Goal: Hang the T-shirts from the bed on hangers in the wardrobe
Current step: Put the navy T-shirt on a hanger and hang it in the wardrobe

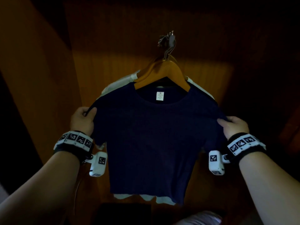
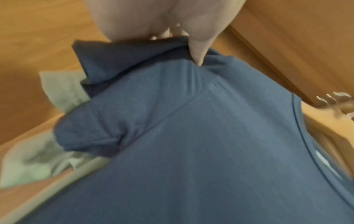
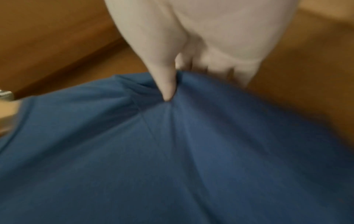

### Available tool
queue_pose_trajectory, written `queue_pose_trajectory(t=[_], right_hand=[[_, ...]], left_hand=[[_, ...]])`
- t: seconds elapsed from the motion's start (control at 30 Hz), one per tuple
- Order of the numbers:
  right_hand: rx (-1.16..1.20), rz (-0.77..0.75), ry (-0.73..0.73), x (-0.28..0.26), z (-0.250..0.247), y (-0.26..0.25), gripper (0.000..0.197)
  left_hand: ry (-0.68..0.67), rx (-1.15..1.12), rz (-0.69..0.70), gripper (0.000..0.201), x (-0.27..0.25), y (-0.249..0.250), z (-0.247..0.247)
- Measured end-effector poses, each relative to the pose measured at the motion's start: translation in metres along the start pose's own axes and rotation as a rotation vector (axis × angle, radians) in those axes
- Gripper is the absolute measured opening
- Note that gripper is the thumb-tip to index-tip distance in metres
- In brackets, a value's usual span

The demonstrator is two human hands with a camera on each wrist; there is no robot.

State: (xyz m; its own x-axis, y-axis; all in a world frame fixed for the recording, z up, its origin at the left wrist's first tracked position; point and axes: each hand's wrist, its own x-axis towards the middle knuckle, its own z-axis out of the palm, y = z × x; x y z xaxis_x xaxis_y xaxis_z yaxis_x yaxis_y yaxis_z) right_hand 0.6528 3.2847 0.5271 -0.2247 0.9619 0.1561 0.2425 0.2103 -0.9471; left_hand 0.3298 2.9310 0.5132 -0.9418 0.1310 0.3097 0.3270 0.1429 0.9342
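Note:
A dark blue T-shirt (image 1: 154, 140) hangs on a wooden hanger (image 1: 162, 71) inside the dim wardrobe, its white neck label facing me. My left hand (image 1: 84, 117) pinches the shirt's left shoulder at the sleeve seam; the left wrist view shows the thumb (image 2: 199, 50) pressed into the blue cloth (image 2: 191, 144). My right hand (image 1: 232, 125) pinches the right shoulder, thumb (image 3: 168, 84) dug into the fabric (image 3: 172, 159). A white T-shirt (image 1: 116, 85) hangs behind the blue one, showing at both shoulders and below the hem.
The hanger hooks (image 1: 168, 43) bunch together at a metal fitting at the top. Wooden wardrobe walls (image 1: 40, 78) close in on the left and behind. A dark box shape (image 1: 123, 213) and a pale bundle (image 1: 199, 218) lie at the bottom.

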Motion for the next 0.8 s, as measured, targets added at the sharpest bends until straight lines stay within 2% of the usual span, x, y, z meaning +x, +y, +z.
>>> queue_pose_trajectory(t=[0.13,0.23,0.3,0.33,0.4,0.47,0.53,0.57,0.67,0.8], right_hand=[[0.020,-0.046,0.151,-0.006,0.003,0.009,0.026],[0.067,-0.029,0.279,-0.007,0.007,0.007,0.033],[0.008,-0.089,0.362,-0.008,0.006,-0.003,0.042],[-0.053,-0.163,0.365,-0.010,0.007,-0.011,0.045],[-0.137,-0.358,0.292,-0.017,0.016,-0.034,0.049],[-0.174,-0.515,0.150,-0.027,0.031,-0.054,0.051],[-0.293,-0.604,0.040,-0.038,0.048,-0.065,0.053],[-0.365,-0.626,0.023,-0.043,0.054,-0.065,0.055],[-0.496,-0.656,0.108,-0.052,0.063,-0.059,0.063],[-0.592,-0.717,0.172,-0.053,0.061,-0.055,0.069]], left_hand=[[0.051,-0.048,-0.045,0.018,0.001,-0.008,0.004],[0.124,0.054,-0.167,0.014,0.005,-0.019,-0.004],[0.171,0.161,-0.227,0.025,0.005,-0.016,-0.010],[0.192,0.186,-0.207,0.033,0.002,-0.009,-0.011],[0.190,0.210,-0.039,0.041,-0.006,0.011,-0.006],[0.106,0.284,0.223,0.044,-0.017,0.033,0.005],[-0.013,0.383,0.441,0.049,-0.024,0.044,0.020],[-0.063,0.414,0.502,0.053,-0.027,0.045,0.027],[-0.100,0.478,0.576,0.065,-0.032,0.036,0.043],[-0.063,0.524,0.616,0.066,-0.029,0.025,0.047]])
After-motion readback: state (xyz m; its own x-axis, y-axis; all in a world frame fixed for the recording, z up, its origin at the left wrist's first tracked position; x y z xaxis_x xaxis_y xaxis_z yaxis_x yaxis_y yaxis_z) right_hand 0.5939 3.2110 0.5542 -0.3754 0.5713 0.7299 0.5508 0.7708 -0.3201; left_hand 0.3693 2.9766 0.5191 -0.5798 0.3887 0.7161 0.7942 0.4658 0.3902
